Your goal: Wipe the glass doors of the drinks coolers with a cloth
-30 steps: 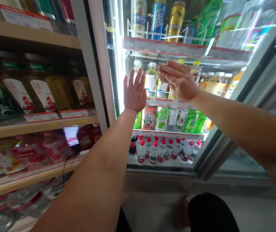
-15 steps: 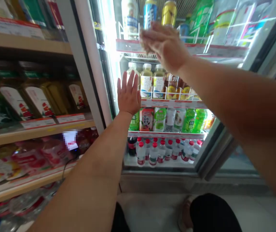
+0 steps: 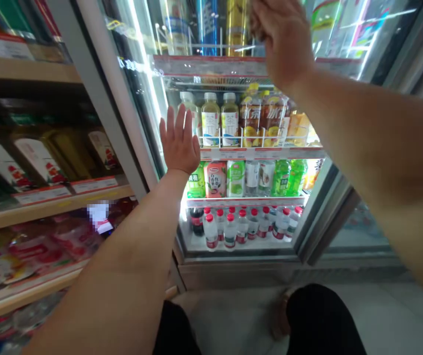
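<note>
Left hand [image 3: 180, 145] is flat on the fridge glass [image 3: 211, 84] left of center, fingers spread apart. Right hand [image 3: 287, 42] is up top with a brownish rag [image 3: 257, 24], can't tell if fingers clamp it.

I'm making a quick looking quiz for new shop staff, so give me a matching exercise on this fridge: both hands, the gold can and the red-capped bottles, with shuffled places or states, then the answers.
Things:
1. Left hand
2. Right hand
3. Gold can
4. Red-capped bottles

Places or states:
A. On the fridge's lowest level
B. Next to the blue can
C. Fingers spread apart
D. In front of the highest shelf in view

Pairs: 1-C, 2-D, 3-B, 4-A
</note>
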A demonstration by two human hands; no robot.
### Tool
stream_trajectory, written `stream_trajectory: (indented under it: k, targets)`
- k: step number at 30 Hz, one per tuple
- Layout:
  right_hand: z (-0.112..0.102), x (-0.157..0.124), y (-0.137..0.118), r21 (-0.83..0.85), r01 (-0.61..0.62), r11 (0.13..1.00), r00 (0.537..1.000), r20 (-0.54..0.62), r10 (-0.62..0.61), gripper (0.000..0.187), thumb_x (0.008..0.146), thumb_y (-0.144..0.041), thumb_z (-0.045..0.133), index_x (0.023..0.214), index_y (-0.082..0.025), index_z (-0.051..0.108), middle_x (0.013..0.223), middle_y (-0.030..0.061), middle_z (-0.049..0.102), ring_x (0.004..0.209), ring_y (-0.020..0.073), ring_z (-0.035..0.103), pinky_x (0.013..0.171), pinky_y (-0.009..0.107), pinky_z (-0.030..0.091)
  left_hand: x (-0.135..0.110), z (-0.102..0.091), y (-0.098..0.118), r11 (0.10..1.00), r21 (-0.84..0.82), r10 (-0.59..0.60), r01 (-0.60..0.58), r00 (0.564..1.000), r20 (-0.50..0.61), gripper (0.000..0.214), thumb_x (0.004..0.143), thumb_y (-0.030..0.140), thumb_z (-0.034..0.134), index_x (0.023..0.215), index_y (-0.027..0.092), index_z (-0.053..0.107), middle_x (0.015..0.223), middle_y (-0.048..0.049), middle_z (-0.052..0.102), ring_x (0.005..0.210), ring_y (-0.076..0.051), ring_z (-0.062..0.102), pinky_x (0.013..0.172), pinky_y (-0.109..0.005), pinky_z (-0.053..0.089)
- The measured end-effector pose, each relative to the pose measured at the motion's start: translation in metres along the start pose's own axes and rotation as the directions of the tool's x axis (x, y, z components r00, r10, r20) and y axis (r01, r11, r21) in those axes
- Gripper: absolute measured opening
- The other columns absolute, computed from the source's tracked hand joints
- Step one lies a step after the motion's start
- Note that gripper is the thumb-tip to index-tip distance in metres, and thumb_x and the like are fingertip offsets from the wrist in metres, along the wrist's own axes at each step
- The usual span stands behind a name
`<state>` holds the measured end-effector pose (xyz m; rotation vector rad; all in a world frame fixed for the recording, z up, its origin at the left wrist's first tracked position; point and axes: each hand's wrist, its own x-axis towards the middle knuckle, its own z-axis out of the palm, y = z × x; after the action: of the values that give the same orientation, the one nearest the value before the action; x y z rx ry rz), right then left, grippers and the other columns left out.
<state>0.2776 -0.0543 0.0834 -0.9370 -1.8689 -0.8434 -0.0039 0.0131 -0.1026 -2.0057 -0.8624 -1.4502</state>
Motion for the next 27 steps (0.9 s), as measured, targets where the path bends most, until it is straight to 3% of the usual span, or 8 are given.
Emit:
stream_trajectory:
  k: [2, 5, 8, 11, 14, 20, 24, 27]
  targets:
    - [0.000, -0.024, 0.002, -0.141, -0.012, 0.990, 1.000, -0.005, 0.012, 0.049, 0.115, -0.019, 0.046, 0.163, -0.021, 0.046, 0.173, -0.0045, 0.039, 0.165, 0.0261, 0.023, 0.139, 0.054, 0.016, -0.001, 0.001, -0.002, 1.000, 0.015, 0.014, -0.014, 1.000, -0.002, 0.073, 0.111, 0.058, 0.025, 0.171, 0.016, 0.031, 0.181, -0.0032, 0.020, 0.169, -0.029, -0.004, 0.140, -0.056, -0.009]
    - [0.006, -0.060, -0.004, -0.120, 0.151, 0.981, 0.974, 0.189, -0.127, 0.048, 0.114, -0.019, 0.048, 0.159, -0.035, 0.052, 0.167, -0.0101, 0.046, 0.163, 0.0228, 0.031, 0.138, 0.057, 0.024, -0.001, 0.001, -0.002, 0.999, 0.042, 0.027, -0.027, 1.000, -0.001, 0.074, 0.111, 0.054, 0.027, 0.170, 0.011, 0.032, 0.180, -0.0093, 0.021, 0.169, -0.027, -0.004, 0.140, -0.056, -0.008]
    - [-0.007, -0.059, 0.008, -0.101, 0.284, 0.954, 0.922, 0.301, -0.242, 0.045, 0.114, -0.027, 0.050, 0.158, -0.036, 0.053, 0.165, -0.0115, 0.049, 0.162, 0.0231, 0.033, 0.137, 0.057, 0.027, 0.000, 0.001, -0.002, 1.000, 0.017, -0.008, 0.008, 1.000, -0.018, 0.078, 0.109, 0.063, 0.025, 0.170, 0.015, 0.033, 0.180, -0.0019, 0.021, 0.167, -0.025, -0.012, 0.140, -0.051, -0.011]
    - [-0.030, -0.041, 0.033, -0.189, 0.151, 0.970, 0.984, 0.124, -0.129, 0.047, 0.115, -0.031, 0.046, 0.162, -0.030, 0.049, 0.169, -0.0096, 0.043, 0.164, 0.0253, 0.029, 0.137, 0.056, 0.027, 0.001, 0.004, -0.004, 0.999, -0.015, -0.040, 0.040, 0.999, -0.011, 0.085, 0.106, 0.075, 0.020, 0.171, 0.021, 0.031, 0.181, 0.0073, 0.017, 0.165, -0.023, -0.022, 0.139, -0.043, -0.017]
    - [-0.033, -0.058, 0.039, -0.213, -0.018, 0.977, 0.999, -0.039, 0.010, 0.048, 0.116, -0.030, 0.040, 0.163, -0.023, 0.048, 0.171, -0.0051, 0.040, 0.165, 0.0270, 0.026, 0.138, 0.056, 0.025, 0.001, 0.004, -0.007, 1.000, 0.010, -0.022, 0.022, 1.000, -0.013, 0.086, 0.107, 0.075, 0.017, 0.171, 0.020, 0.028, 0.181, 0.0030, 0.017, 0.167, -0.024, -0.013, 0.139, -0.044, -0.016]
    - [-0.024, -0.104, 0.040, -0.105, 0.241, 0.965, 0.956, 0.199, -0.217, 0.044, 0.112, -0.025, 0.043, 0.151, -0.035, 0.060, 0.160, -0.0093, 0.055, 0.159, 0.0208, 0.039, 0.134, 0.054, 0.035, 0.001, 0.001, -0.007, 1.000, 0.030, 0.009, -0.008, 0.999, -0.045, 0.089, 0.108, 0.078, 0.018, 0.168, 0.015, 0.035, 0.179, -0.0079, 0.027, 0.169, -0.030, 0.004, 0.140, -0.053, -0.006]
    - [-0.054, -0.075, 0.080, -0.167, 0.035, 0.985, 0.990, -0.127, -0.057, 0.049, 0.113, -0.023, 0.037, 0.157, -0.012, 0.055, 0.164, 0.0073, 0.052, 0.157, 0.0265, 0.040, 0.136, 0.057, 0.025, 0.001, 0.000, -0.005, 1.000, 0.002, 0.007, -0.007, 0.999, -0.044, 0.085, 0.110, 0.076, 0.020, 0.168, 0.015, 0.033, 0.181, -0.0029, 0.022, 0.169, -0.031, 0.004, 0.139, -0.057, -0.008]
    - [-0.053, -0.091, 0.085, -0.181, 0.008, 0.983, 0.982, -0.186, -0.042, 0.051, 0.109, -0.018, 0.041, 0.157, -0.009, 0.056, 0.165, 0.0091, 0.051, 0.159, 0.0279, 0.037, 0.136, 0.054, 0.027, 0.000, 0.000, -0.007, 1.000, 0.022, 0.018, -0.017, 0.999, -0.039, 0.085, 0.110, 0.075, 0.020, 0.169, 0.015, 0.032, 0.181, -0.0021, 0.021, 0.169, -0.031, 0.003, 0.140, -0.055, -0.008]
